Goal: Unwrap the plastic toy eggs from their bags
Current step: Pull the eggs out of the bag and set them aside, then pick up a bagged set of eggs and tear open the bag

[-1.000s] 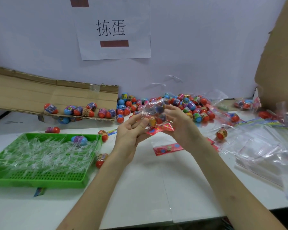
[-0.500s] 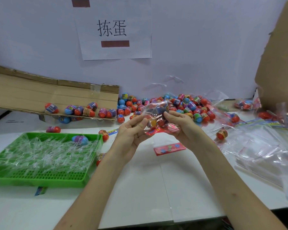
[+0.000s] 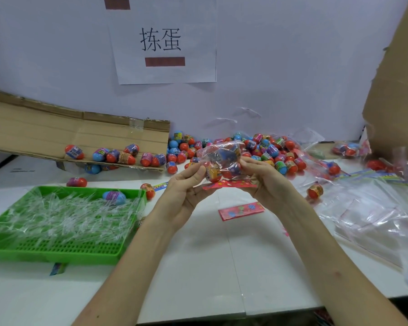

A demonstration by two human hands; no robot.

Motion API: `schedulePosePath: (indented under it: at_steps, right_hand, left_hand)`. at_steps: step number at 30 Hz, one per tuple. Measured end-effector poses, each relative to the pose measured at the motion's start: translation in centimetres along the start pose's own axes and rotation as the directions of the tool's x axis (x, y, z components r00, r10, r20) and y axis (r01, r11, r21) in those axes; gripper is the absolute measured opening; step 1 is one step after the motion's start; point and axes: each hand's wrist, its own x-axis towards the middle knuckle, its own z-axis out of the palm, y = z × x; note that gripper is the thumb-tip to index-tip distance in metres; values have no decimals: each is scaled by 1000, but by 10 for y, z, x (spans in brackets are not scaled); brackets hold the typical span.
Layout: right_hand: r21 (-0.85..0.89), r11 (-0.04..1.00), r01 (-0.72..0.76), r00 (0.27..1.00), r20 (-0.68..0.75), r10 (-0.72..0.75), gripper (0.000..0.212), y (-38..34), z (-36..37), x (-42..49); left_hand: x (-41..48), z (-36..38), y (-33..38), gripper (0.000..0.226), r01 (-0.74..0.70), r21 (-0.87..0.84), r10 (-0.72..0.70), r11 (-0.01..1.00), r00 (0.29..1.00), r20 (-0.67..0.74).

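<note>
A clear plastic bag of toy eggs (image 3: 222, 162) with a red printed header card hangs above the white table, held between both hands. My left hand (image 3: 186, 191) pinches its lower left side with thumb and fingers. On the bag's right side my right hand (image 3: 266, 182) grips it. Red, yellow and blue eggs show through the plastic. Behind the bag lies a heap of loose eggs (image 3: 264, 149).
A green tray (image 3: 64, 252) of clear plastic scraps holds one blue egg (image 3: 114, 197) at left. Cardboard flap (image 3: 57, 135) with several eggs behind it. A red header card (image 3: 240, 210) lies on the table. Empty clear bags (image 3: 372, 208) pile at right, under a cardboard box (image 3: 396, 90).
Both hands have closed in on the bag and lowered it slightly; my left fingers went from spread open to pinching the bag's side.
</note>
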Motion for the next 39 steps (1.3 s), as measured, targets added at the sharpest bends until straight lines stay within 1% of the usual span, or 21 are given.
schedulePosePath:
  at_steps: [5, 7, 9, 12, 13, 15, 16, 18, 20, 21, 23, 25, 28, 29, 31, 34, 35, 37, 38, 39]
  right_hand:
    - [5, 1000, 14, 1000, 7, -14, 36, 1, 0, -1]
    - [-7, 999, 32, 999, -18, -32, 30, 0, 1, -1]
    - [-64, 996, 65, 994, -87, -70, 20, 1, 3, 2]
    - [-216, 972, 96, 950, -272, -155, 22, 8, 8, 8]
    - [-242, 966, 93, 937, -308, -167, 22, 10, 9, 10]
    - [-284, 955, 82, 929, -325, -177, 22, 9, 8, 10]
    - [-295, 952, 81, 930, -320, -178, 22, 7, 6, 9]
    - [-242, 967, 77, 954, -264, -142, 27, 1, 3, 7]
    - [-179, 981, 75, 985, -139, -100, 33, -4, 5, 3]
    - [-179, 981, 80, 991, -89, -97, 36, -3, 7, 2]
    - [-202, 973, 107, 991, -59, -121, 39, 1, 11, 2]
    - [-168, 977, 130, 989, -51, -140, 32, 4, 11, 2]
    - [-53, 990, 132, 991, 28, -131, 17, 1, 4, 0]
    - [-66, 987, 144, 989, 26, -143, 12, 0, 1, 0]
    - [-190, 966, 175, 984, -13, -180, 15, -2, -1, 2]
    - [-341, 922, 183, 980, -17, -200, 38, -3, -3, 4]
    - [-394, 898, 196, 978, 8, -210, 38, -3, -4, 3]
    - [-500, 838, 218, 974, 56, -220, 24, -3, -11, 2]
    - [-540, 817, 203, 977, 58, -205, 16, -4, -15, 2]
    - [-564, 808, 174, 983, 52, -175, 12, -7, -18, 2]
  left_hand:
    - [-2, 1, 1, 18, 21, 6, -21, 1000, 1000, 3]
    - [-3, 0, 2, 17, 29, 8, -29, 1000, 1000, 0]
    - [-3, 0, 2, 18, 36, 16, -36, 999, 999, -3]
    - [-4, 3, 0, 19, 47, 67, -48, 997, 999, 3]
    - [-5, 4, -1, 19, 45, 72, -46, 996, 999, 1]
    - [-5, 4, -1, 19, 28, 62, -28, 998, 1000, -3]
    - [-4, 4, 0, 18, 17, 49, -16, 999, 1000, -7]
    - [-5, 3, 2, 17, 6, 24, -5, 1000, 1000, -26]
    - [-5, 3, 2, 16, -1, 7, 1, 1000, 999, -51]
    - [-5, 4, 2, 16, -3, -6, 3, 1000, 998, -63]
    - [-4, 3, 1, 16, -4, -53, 0, 999, 997, -75]
    - [-3, 3, 1, 16, 5, -126, -13, 992, 998, -61]
    - [-3, 2, 0, 17, 34, -172, -43, 984, 998, -49]
    - [-2, 1, 0, 19, 40, -169, -50, 985, 997, -55]
    - [0, 0, -3, 24, 44, -98, -52, 994, 995, -83]
    - [1, -1, -4, 18, 52, 33, -48, 998, 994, -99]
    - [1, -2, -4, 15, 60, 54, -55, 997, 993, -103]
    - [2, -2, -5, 15, 77, 124, -61, 989, 990, -126]
    - [3, -2, -8, 19, 80, 201, -47, 976, 985, -163]
    - [5, -2, -10, 24, 71, 294, -5, 953, 975, -221]
